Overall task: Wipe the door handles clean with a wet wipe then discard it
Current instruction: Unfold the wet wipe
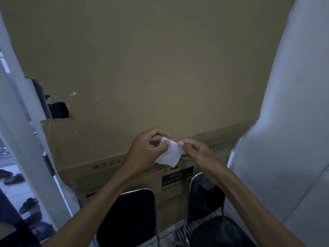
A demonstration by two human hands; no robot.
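- Before a tall sheet of brown cardboard, both hands met at mid-frame, holding a white wet wipe between them.
- Left hand pinched the wipe's upper left corner, thumb and fingers curled on it.
- Right hand pinched the wipe's right edge with curled fingertips.
- Wipe hung partly unfolded, lower corner loose, in front of the cardboard.
- Below the hands stood two dark chairs with metal frames, side by side.
- Black warning label on the cardboard, partly legible: "GLASS DO NOT DROP".
- At far left, dark sandals lay on pale floor beyond a white frame.
- Torn hole in the cardboard's left edge.
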